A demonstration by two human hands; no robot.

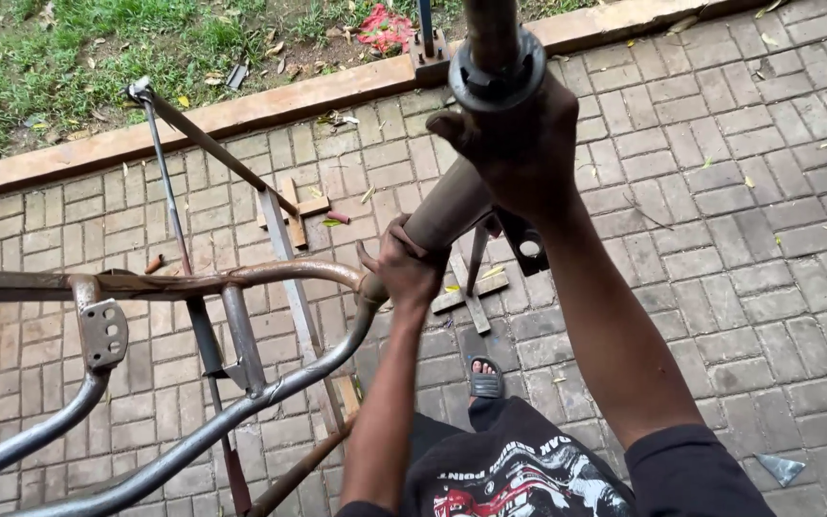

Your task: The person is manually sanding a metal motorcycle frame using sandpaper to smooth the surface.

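Both hands are clamped on a rusty metal frame [241, 287]: the left hand [406, 268] has its fingers wrapped tight around the lower end of the thick tube [447, 211], just where two curved bars join it, and the right hand [519, 144] is closed around the upper end, right under the dark ring [495, 72] at the top of the tube. This tube sits in the middle of the view, held up off the paving [720, 191], its long axis running from near left up to far right, top end toward the camera. From its lower end the bars sweep away left and down to the near left corner, with a small drilled plate [103, 333] on one of them. As far as can be judged, the frame is bare and stripped, no parts fitted to it, and it is only being gripped and steadied now. Beneath it stands a thin rod stand [193, 239] on wooden crosses [294, 209]; a sandalled foot [485, 375] shows below, grass [98, 48] beyond the kerb.
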